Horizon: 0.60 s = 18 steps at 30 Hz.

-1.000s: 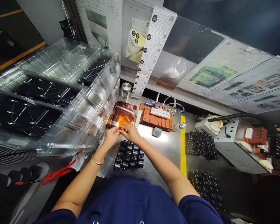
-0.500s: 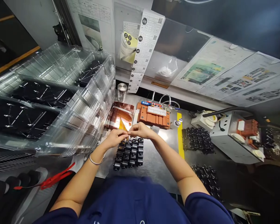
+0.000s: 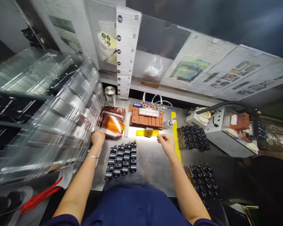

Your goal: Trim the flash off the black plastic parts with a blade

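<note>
My right hand [image 3: 166,143] is at the right end of a yellow-amber strip [image 3: 147,133], its fingers pinched at the strip's edge. The strip lies in front of an orange-brown fixture [image 3: 146,117]. On the left, my left hand [image 3: 98,138] is closed beside the stacked clear trays; whatever it grips, if anything, is hidden. Just right of it lies a pile of amber film sheets [image 3: 113,121]. Rows of black parts [image 3: 121,160] rest on the metal table [image 3: 153,169] between my forearms.
Clear trays [image 3: 68,125] are stacked high at the left. A lidded jar [image 3: 110,96] stands behind the film. Further black parts [image 3: 193,138] and a grey machine [image 3: 231,138] are at the right, beyond a yellow tape line [image 3: 177,147]. Red-handled pliers [image 3: 41,197] are at lower left.
My hands, together over the black parts before, have moved apart, left hand to the trays and right hand rightward. The amber strip now lies flat before the fixture. The view has shifted.
</note>
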Each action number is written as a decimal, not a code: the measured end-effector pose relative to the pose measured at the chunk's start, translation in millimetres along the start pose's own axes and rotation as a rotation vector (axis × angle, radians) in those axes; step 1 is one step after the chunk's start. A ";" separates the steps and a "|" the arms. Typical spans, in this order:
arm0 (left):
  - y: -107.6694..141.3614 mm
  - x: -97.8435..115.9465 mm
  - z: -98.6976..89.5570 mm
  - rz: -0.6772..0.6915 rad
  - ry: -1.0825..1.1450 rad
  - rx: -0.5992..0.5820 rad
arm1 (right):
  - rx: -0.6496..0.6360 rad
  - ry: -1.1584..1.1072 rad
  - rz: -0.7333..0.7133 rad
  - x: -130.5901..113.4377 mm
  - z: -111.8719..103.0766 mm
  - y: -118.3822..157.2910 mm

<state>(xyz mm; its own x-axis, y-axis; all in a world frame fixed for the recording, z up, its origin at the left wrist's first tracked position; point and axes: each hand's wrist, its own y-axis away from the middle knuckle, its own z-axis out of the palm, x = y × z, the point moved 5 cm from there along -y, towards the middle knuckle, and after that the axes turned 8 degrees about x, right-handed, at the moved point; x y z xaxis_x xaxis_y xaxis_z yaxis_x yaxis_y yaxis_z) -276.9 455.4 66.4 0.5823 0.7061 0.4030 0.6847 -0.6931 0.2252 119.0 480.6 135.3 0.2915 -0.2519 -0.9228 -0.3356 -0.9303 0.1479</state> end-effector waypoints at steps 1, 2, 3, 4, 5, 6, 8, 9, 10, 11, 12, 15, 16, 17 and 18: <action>1.5 3.9 -3.0 0.004 -0.045 0.014 | -0.006 0.052 -0.053 -0.7 -10.9 -2.4; 3.7 9.0 -6.7 0.011 -0.082 0.031 | -0.029 0.123 -0.122 -2.4 -21.3 -5.0; 6.5 16.1 -10.7 0.032 -0.120 0.059 | -0.062 0.211 -0.202 -4.4 -31.0 -7.5; 9.8 26.0 -14.8 0.067 -0.162 0.102 | -0.098 0.308 -0.281 -6.1 -39.9 -9.8; 13.8 39.7 -18.1 0.118 -0.206 0.158 | -0.137 0.402 -0.350 -6.9 -47.9 -11.8; 18.8 57.9 -19.6 0.186 -0.244 0.220 | -0.174 0.480 -0.398 -6.7 -54.9 -14.0; 32.5 110.1 -12.0 0.374 -0.275 0.305 | -0.259 0.600 -0.453 -4.9 -64.6 -18.6; 41.4 143.7 -0.5 0.493 -0.254 0.287 | -0.311 0.641 -0.469 -4.1 -66.9 -21.1; 51.9 181.3 16.5 0.615 -0.204 0.217 | -0.366 0.675 -0.482 -3.9 -67.6 -23.7; 64.4 222.0 38.7 0.747 -0.144 0.095 | -0.418 0.710 -0.496 -4.3 -67.2 -26.5; 78.4 263.5 64.6 0.864 -0.069 -0.075 | -0.464 0.748 -0.515 -5.4 -66.1 -29.6; 110.8 377.8 137.2 1.018 0.070 -0.354 | -0.555 0.856 -0.597 -11.1 -61.5 -39.2; 115.7 409.1 157.4 1.031 0.092 -0.380 | -0.568 0.876 -0.629 -12.8 -60.7 -42.4; 117.3 435.3 174.8 1.027 0.110 -0.391 | -0.576 0.878 -0.659 -14.1 -60.5 -45.6; 115.2 455.4 189.3 0.969 0.201 -0.429 | -0.579 0.860 -0.686 -14.8 -61.0 -48.9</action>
<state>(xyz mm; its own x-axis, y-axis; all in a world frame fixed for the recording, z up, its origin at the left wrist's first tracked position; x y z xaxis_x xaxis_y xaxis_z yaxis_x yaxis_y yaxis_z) 150.2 724.5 108.0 0.6846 -0.1804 0.7062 -0.2631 -0.9647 0.0086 185.8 513.6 163.4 0.8158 0.4429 -0.3718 0.4986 -0.8644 0.0643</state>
